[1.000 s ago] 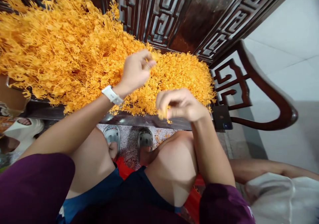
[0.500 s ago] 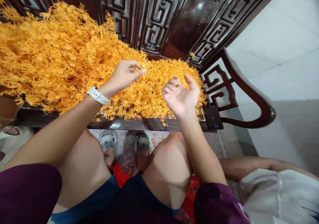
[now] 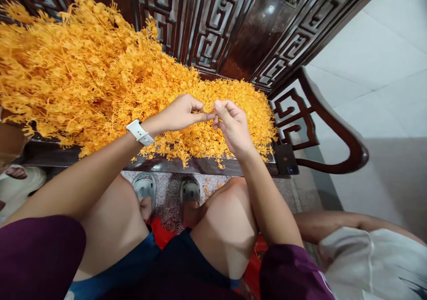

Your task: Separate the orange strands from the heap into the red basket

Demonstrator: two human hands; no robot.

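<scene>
Carved bench (image 3: 251, 44), orange pile (image 3: 100, 78) beneath left hand (image 3: 183, 113), right hand (image 3: 234, 129)

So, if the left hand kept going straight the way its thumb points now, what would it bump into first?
Most likely the right hand: the left hand points straight at it. Their tips look very close, though whether they touch is hard to tell.

No legible text from where I stand. White clothing (image 3: 353, 258), well right of the right hand (image 3: 235, 129) and nearer the wearer: dark strokes, unclear whether lettering. Dark flat object (image 3: 284, 158), right of the same hand: small marks, too small to read. Right sleeve (image 3: 288, 269), behind that hand: pale lines, unread. White wristband (image 3: 140, 132), behind the left hand (image 3: 182, 113): nothing readable.
</scene>
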